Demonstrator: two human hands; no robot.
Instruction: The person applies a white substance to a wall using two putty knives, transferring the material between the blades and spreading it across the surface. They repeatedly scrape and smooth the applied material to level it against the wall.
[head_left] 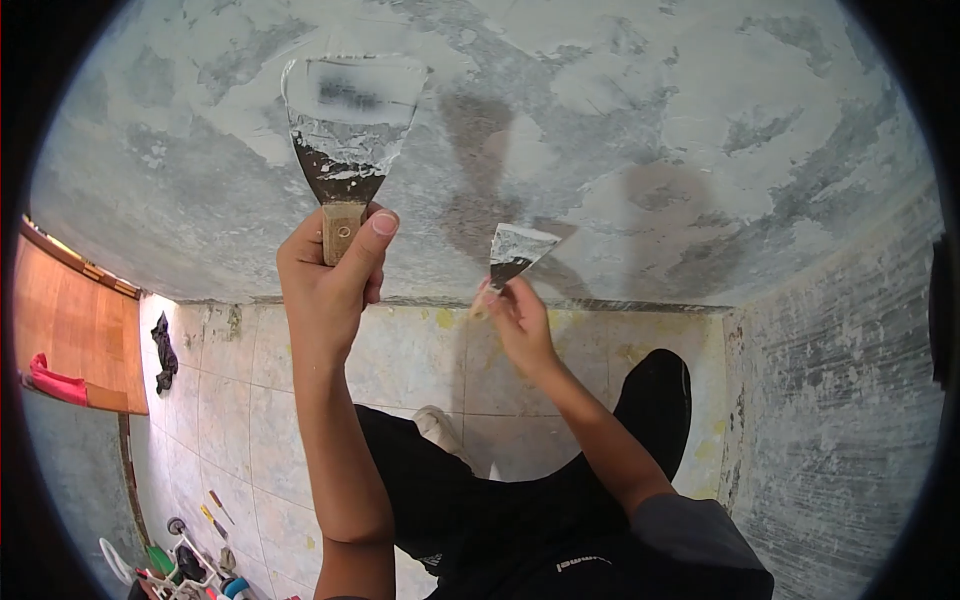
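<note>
My left hand [340, 262] is wrapped round the wooden handle of a wide putty knife [347, 150], held upright in front of the wall. White filler coats the upper half of its dark blade. Lower and to the right, my right hand [520, 320] grips a smaller putty knife [515, 252] by its pale handle, its blade tilted up and smeared with white along the edge. Behind both blades stretches the grey wall [600, 130], patched with white filler, and shadows of the hands and tools fall on it.
A tiled floor [220, 420] with yellowish stains meets the wall's foot. Another rough grey wall [830, 400] rises at right. On the left are a wooden door [80, 320], a pink cloth [57, 380] and a black cloth [164, 352]. A white-framed wheeled object [185, 550] stands lower left.
</note>
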